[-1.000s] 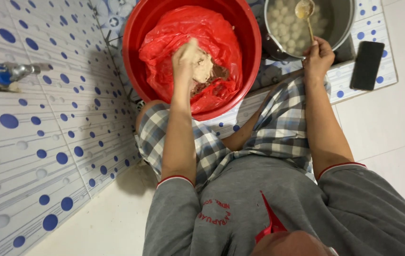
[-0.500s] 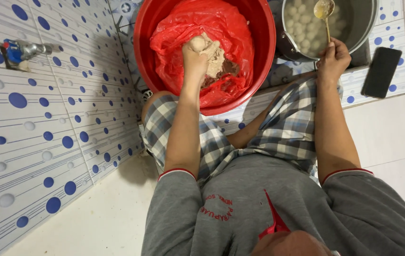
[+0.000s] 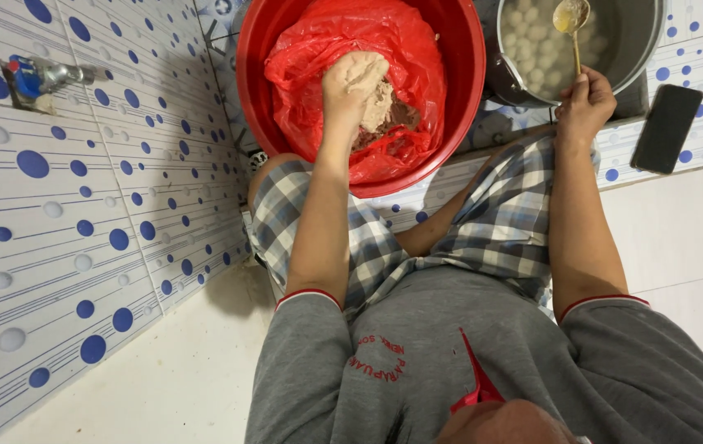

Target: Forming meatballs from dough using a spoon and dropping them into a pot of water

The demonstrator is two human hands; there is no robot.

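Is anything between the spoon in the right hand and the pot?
Nothing visible. The right hand holds the spoon with its bowl already over the open pot of pale balls; no lid or other thing lies between.

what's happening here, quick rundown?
A person sits on the floor over a red basin lined with a red plastic bag. The left hand is down in the bag, closed around a lump of pale paste. The right hand holds a spoon by its handle over a metal pot full of pale round balls in liquid. A dark phone lies on the floor beside the pot.
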